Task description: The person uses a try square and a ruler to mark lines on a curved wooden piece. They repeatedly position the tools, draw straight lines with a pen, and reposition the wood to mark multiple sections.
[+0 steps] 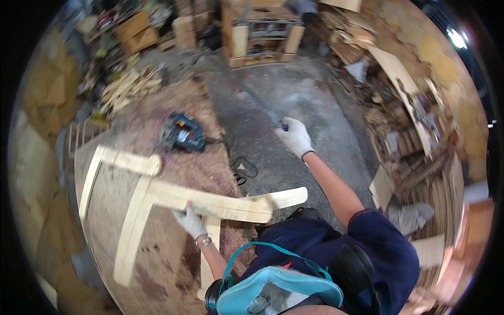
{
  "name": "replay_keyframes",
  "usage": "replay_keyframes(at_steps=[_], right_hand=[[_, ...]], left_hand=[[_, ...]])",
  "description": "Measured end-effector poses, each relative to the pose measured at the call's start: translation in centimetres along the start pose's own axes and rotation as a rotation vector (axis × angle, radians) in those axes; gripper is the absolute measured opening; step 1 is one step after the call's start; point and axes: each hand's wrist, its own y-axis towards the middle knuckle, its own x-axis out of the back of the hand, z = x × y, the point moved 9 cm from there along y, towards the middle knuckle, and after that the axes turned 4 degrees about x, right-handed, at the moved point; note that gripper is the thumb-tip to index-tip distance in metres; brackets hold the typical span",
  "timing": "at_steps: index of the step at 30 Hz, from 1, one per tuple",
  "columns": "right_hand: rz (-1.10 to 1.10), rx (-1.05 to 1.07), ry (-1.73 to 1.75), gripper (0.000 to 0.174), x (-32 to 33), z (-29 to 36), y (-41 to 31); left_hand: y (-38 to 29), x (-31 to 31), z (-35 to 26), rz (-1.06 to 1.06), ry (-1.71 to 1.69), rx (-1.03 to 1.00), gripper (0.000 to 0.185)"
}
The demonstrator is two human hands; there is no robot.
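Observation:
My left hand (190, 224), in a white knit glove, grips the near edge of a pale L-shaped wooden piece (169, 193), a fingertip over its top face. That piece lies across a worn wooden worktable (169, 252), its rounded end reaching towards my body. Under it is another pale wooden part (291, 197), sticking out past the table's edge. My right hand (296, 138), gloved too, is raised out over the floor. It is closed around the blue end of a long thin grey object (258, 100), too blurred to name. A second L-shaped wooden piece (128, 162) lies farther left.
A blue corded jigsaw (183, 133) rests on the table's far part. Its cable (246, 167) hangs to the concrete floor (283, 86). Offcuts (130, 88) are heaped beyond the table. A wooden-framed stand (264, 39) is at the back; stacked boards (429, 208) line the right.

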Motion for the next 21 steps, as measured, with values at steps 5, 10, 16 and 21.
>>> replay_keyframes(at_steps=[5, 10, 16, 21], right_hand=[[0.195, -0.166, 0.043, 0.045, -0.4, -2.7, -2.9], [0.064, -0.051, 0.030, 0.041, -1.9, -4.8, -4.3], [0.209, 0.059, -0.150, 0.040, -7.7, 2.4, 9.8], [0.095, 0.209, -0.253, 0.044, -12.3, 4.8, 19.7]], left_hand=[[2.8, 4.4, -1.8, -0.080, -0.170, 0.007, 0.046], [3.5, 9.4, -1.3, -0.124, -0.190, 0.119, 0.046], [1.3, 9.4, -3.3, -0.198, -0.332, 0.124, 0.055], [0.1, 9.4, -2.8, -0.091, -0.274, 0.109, 0.040]])
